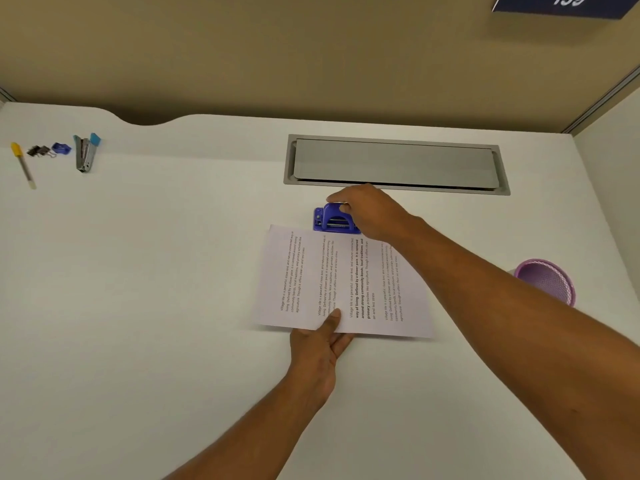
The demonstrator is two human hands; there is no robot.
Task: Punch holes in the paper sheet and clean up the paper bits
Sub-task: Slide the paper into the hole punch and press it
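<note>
A printed paper sheet (311, 271) lies on the white desk (156, 271), its far edge at the blue hole punch (330, 220). My left hand (320, 344) pinches the sheet's near edge, thumb on top and fingers underneath. My right hand (370, 211) rests on top of the punch, its fingers curled over the lever. The punch's right side is hidden under that hand. No paper bits show on the desk.
A grey cable hatch (394, 164) is set into the desk just behind the punch. A purple mesh cup (547, 280) stands at the right. At the far left lie a pen (23, 166), binder clips (38, 151), a blue sharpener (61, 148) and a stapler (85, 152).
</note>
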